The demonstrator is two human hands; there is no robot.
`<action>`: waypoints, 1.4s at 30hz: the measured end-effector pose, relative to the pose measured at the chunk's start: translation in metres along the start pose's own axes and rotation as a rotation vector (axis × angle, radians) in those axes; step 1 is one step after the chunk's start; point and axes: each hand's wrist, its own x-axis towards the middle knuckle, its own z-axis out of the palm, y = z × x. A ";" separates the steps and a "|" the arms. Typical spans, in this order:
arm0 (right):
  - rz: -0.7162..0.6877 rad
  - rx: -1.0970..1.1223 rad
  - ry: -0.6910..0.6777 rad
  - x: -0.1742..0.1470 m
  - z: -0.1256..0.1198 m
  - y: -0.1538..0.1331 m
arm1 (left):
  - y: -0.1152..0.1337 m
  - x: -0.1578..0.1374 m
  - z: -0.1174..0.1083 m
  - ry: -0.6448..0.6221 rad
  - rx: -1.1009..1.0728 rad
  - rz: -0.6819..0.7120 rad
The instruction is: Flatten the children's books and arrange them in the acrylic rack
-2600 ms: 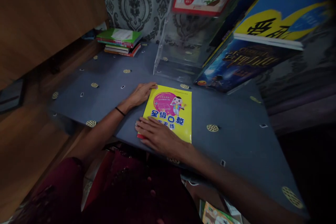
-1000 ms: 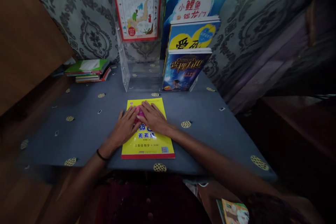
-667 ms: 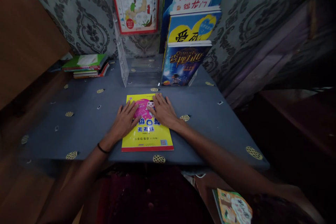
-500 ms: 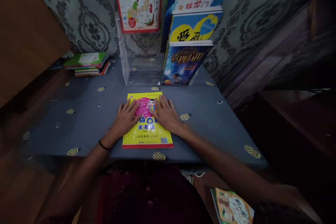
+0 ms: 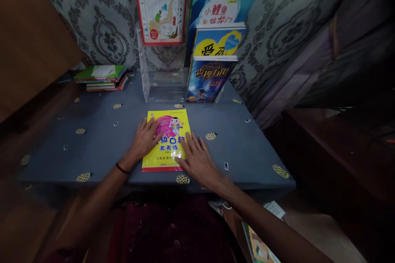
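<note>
Yellow book (image 5: 166,141): flat on the desk (image 5: 98,152) before the clear stand (image 5: 144,84) | left hand (image 5: 143,140): spread over its left edge | right hand (image 5: 199,162): splayed across its right edge, pressure hard to judge

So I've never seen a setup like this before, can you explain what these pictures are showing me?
There's no machine here: these are a person's own bare hands. One camera, worn on the head, looks forward and down, so you see roughly what the wearer sees. On the patterned blue-grey table lies a yellow book. The left hand is spread over its left side; the right hand covers its lower right corner. Neither has a closed grip on it. Beyond it, a clear stand displays several books, including a dark blue one. A small book stack lies farther left.
</note>
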 end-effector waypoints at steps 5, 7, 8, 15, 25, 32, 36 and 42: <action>-0.024 0.000 0.060 -0.002 0.007 0.004 | -0.011 0.003 0.001 0.108 -0.402 -0.063; -0.044 0.023 0.082 -0.002 0.013 0.008 | -0.015 0.006 0.001 0.171 -0.671 -0.130; -0.047 0.043 0.086 -0.002 0.016 0.010 | -0.016 0.008 0.001 0.206 -0.832 -0.200; -0.022 0.311 0.031 0.003 0.018 0.023 | 0.005 0.008 -0.009 -0.015 -1.679 -0.541; 0.197 0.795 0.140 0.036 0.014 0.029 | 0.018 0.010 -0.036 -0.055 -1.906 -0.484; 0.231 1.621 0.054 0.080 -0.017 0.024 | 0.008 0.011 -0.042 0.072 -1.919 -0.484; 0.163 1.683 0.057 0.092 -0.043 0.024 | 0.006 0.017 -0.049 0.187 -1.897 -0.505; -0.067 1.453 0.237 0.106 -0.082 0.023 | 0.004 0.039 -0.068 0.405 -1.840 -0.539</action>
